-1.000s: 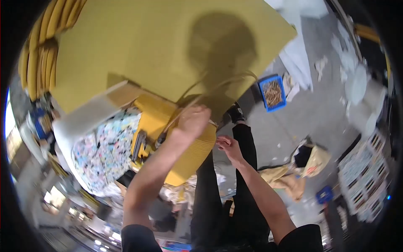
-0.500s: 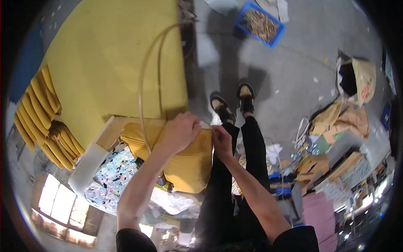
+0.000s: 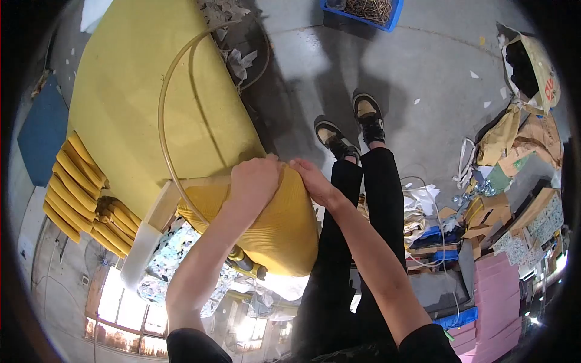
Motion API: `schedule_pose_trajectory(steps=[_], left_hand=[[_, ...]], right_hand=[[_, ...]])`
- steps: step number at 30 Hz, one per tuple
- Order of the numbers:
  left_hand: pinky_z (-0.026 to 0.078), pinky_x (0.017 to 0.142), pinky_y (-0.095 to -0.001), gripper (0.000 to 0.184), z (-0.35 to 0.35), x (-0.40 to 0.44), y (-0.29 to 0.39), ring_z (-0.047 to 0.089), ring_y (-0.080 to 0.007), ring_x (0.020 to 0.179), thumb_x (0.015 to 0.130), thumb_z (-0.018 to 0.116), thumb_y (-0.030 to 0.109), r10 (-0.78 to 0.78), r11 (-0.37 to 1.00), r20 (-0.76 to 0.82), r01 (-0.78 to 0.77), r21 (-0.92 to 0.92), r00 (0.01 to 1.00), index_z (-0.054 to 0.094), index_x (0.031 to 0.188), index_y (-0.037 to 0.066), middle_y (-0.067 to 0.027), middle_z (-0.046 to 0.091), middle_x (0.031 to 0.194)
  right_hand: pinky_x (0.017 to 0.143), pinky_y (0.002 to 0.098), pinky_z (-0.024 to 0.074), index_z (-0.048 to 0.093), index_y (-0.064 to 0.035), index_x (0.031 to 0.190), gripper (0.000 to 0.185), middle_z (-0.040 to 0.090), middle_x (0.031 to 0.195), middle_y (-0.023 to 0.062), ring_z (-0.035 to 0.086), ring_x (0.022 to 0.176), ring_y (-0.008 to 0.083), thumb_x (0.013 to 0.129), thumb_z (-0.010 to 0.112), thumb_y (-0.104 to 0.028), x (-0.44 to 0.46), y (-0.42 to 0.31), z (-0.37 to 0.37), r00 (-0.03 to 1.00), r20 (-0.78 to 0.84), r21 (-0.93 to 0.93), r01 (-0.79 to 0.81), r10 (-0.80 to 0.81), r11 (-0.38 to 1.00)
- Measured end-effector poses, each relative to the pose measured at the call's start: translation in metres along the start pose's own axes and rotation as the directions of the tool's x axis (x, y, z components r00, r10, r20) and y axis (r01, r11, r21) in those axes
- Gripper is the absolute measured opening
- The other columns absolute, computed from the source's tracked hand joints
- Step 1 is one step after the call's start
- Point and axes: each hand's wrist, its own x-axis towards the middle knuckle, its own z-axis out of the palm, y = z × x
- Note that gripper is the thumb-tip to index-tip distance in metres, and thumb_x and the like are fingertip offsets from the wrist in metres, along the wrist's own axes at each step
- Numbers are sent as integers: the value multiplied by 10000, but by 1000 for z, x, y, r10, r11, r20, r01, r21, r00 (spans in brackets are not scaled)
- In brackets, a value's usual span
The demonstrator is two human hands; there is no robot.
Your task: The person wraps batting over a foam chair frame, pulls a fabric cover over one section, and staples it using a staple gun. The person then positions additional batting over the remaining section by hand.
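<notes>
Yellow ribbed fabric (image 3: 275,236) covers a padded piece in front of me. My left hand (image 3: 257,180) is closed on the fabric's upper edge, fingers bent over it. Close on the right, my right hand (image 3: 313,180) pinches the same edge. A wooden board (image 3: 160,209), white foam (image 3: 136,245) and multicoloured speckled foam (image 3: 160,266) show at the piece's left. Below my left forearm lies a tool with a yellow and black body (image 3: 247,264), probably a staple gun, partly hidden by the arm. A hose (image 3: 161,115) arcs over the fabric and passes behind that forearm.
A large yellow-green surface (image 3: 139,103) spreads at upper left, with stacked yellow cushioned pieces (image 3: 72,187) beside it. At the top sits a blue crate (image 3: 390,17) of thin brownish pieces. Bags, cardboard (image 3: 487,215) and pink slabs (image 3: 493,296) lie to the right.
My right hand has turned and come nearer the left, drawing the fabric edge up into a raised fold between them. The view has shifted, so the crate sits higher in it.
</notes>
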Motion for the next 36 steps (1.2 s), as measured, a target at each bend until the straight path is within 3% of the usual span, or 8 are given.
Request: schedule_pose_trajectory(steps=[6, 9, 13, 14, 18, 22, 28, 36], left_hand=[[598, 639, -452, 298, 21, -4, -12, 757, -324, 713, 1009, 609, 337, -29, 998, -109, 34, 44, 994, 703, 901, 75, -146, 719, 684], [586, 778, -422, 122, 12, -16, -7, 746, -260, 929, 889, 659, 196, -4, 998, -158, 13, 53, 987, 722, 925, 99, -116, 748, 939], [517, 768, -480, 101, -15, -94, 23, 639, -306, 839, 935, 668, 155, -122, 959, -679, -91, -269, 724, 684, 1014, 96, -95, 663, 951], [516, 765, -476, 158, 3, -121, 43, 633, -310, 838, 897, 726, 97, -216, 873, -782, -243, -423, 584, 689, 1051, 94, -104, 659, 947], [559, 774, -376, 145, 56, -234, 109, 705, -297, 898, 937, 706, 65, -303, 214, -387, -333, -918, 871, 704, 1081, 52, -137, 698, 999], [579, 841, -344, 158, 168, -291, 179, 727, -228, 885, 993, 624, 55, -423, -308, 190, 56, -950, 886, 714, 1112, 3, -123, 733, 1013], [563, 762, -332, 257, 257, -237, 263, 695, -177, 797, 988, 537, 126, -282, -952, 518, -168, -257, 808, 735, 1099, 4, -109, 758, 931], [510, 947, -447, 364, 168, -87, 191, 647, -274, 1125, 1036, 541, 269, -426, -697, 448, -601, 391, 786, 645, 1308, 50, -126, 686, 1262]], right_hand=[[927, 315, 495, 660, -20, 1183, 344, 680, 1091, 27, 614, 989, 128, 1091, 569, -339, 27, 38, -14, 998, 21, 35, 59, -59, 998], [1001, 323, 473, 671, -49, 1231, 319, 683, 1134, 37, 611, 1075, 140, 1056, 622, -312, 7, -7, -16, 992, 113, -331, -19, 59, 943], [902, 259, 510, 672, -64, 1187, 234, 700, 1116, 6, 644, 1008, 96, 1076, 597, -257, -4, -8, -26, 992, -7, -446, 107, -123, 889], [905, 284, 500, 659, -41, 1173, 217, 683, 1092, 26, 626, 998, 121, 1068, 591, -218, -9, -17, -20, 942, -135, -671, 141, -307, 728], [801, 297, 493, 644, -33, 1120, 135, 625, 954, 60, 595, 898, 133, 1029, 552, 6, -50, -67, 51, 589, 48, -841, 460, -806, 286], [793, 358, 534, 662, -78, 1147, 323, 639, 1035, 73, 647, 897, 235, 841, 687, 22, -104, -70, 184, 557, 813, -566, 683, -173, -461], [1073, 432, 494, 654, -19, 1259, 380, 598, 1342, 145, 590, 1257, 305, 895, 638, -128, -103, 26, 262, 343, 678, 193, 770, 650, -608], [1140, 437, 431, 488, 7, 1477, 568, 577, 1363, 191, 527, 1319, 327, 954, 559, -204, -115, 64, 232, 351, 454, 735, 371, 819, -567]])
